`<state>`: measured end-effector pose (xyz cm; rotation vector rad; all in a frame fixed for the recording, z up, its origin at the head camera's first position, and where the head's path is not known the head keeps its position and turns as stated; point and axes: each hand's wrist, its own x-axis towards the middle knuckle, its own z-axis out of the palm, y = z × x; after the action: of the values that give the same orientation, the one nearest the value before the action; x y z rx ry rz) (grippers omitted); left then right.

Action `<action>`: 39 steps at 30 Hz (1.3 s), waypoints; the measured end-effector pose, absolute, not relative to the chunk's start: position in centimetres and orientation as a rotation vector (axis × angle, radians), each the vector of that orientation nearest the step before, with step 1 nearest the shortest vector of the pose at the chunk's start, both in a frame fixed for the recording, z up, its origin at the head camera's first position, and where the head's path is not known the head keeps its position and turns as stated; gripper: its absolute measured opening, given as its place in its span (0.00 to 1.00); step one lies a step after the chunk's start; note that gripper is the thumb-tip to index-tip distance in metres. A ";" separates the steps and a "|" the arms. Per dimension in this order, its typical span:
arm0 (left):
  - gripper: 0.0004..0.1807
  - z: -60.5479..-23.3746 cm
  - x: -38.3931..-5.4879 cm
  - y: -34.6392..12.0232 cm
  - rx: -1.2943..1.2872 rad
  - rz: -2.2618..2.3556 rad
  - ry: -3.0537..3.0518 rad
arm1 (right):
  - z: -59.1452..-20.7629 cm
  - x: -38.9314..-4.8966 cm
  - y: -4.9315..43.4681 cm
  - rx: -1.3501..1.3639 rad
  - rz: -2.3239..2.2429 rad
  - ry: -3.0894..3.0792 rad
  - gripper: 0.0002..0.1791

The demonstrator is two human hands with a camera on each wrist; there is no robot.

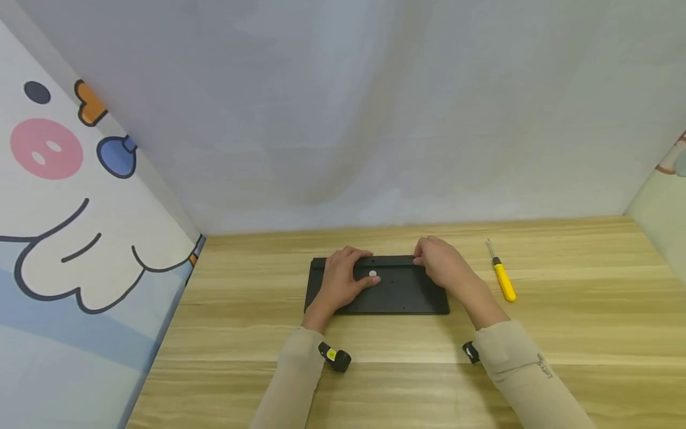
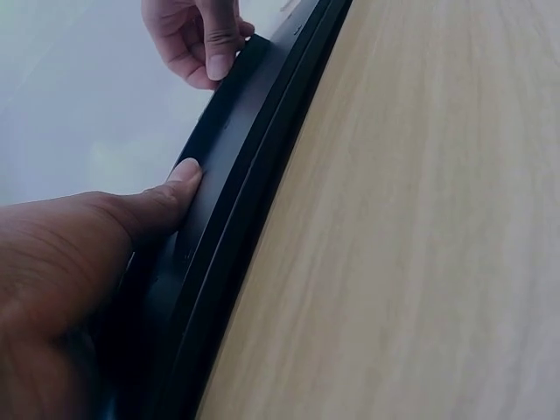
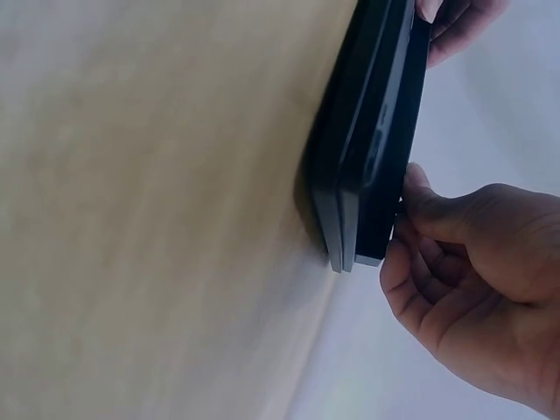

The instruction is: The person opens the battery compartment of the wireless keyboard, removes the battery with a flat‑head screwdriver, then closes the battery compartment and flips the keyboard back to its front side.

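Observation:
A flat black keyboard (image 1: 404, 296) lies on the table, apparently underside up, with no keys showing. It has a raised ridge along its far side and a round white sticker (image 1: 373, 273) near the middle. My left hand (image 1: 340, 279) holds its far edge left of centre, thumb laid on the black face; the other fingertips are partly hidden. At the far right part of that edge, my right hand (image 1: 440, 262) pinches with thumb and curled fingers. A tiny dark bit (image 3: 402, 208) shows between thumb and finger in the right wrist view, too small to identify.
A screwdriver (image 1: 504, 280) with a yellow handle lies to the right of the keyboard, its tip pointing away. The wood-grain table (image 1: 241, 310) ends at a pale wall (image 1: 375, 149). A cartoon-printed panel (image 1: 69, 226) stands on the left.

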<state>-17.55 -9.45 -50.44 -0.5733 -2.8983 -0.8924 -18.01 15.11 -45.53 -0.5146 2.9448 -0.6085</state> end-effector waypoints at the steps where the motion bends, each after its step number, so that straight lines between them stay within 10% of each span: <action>1: 0.31 -50.4 -17.6 -9.4 -0.571 -0.895 -2.898 | -45.6 -18.0 15.1 -0.524 -0.605 2.955 0.07; 39: 0.31 -50.2 -17.4 -9.4 -0.557 -0.898 -2.905 | -46.0 -17.2 15.7 -0.673 -0.645 3.127 0.02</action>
<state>-17.40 -9.36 -50.21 -0.5574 -2.9047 -0.8977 -17.18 15.69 -46.01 -0.6734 3.1273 -0.6447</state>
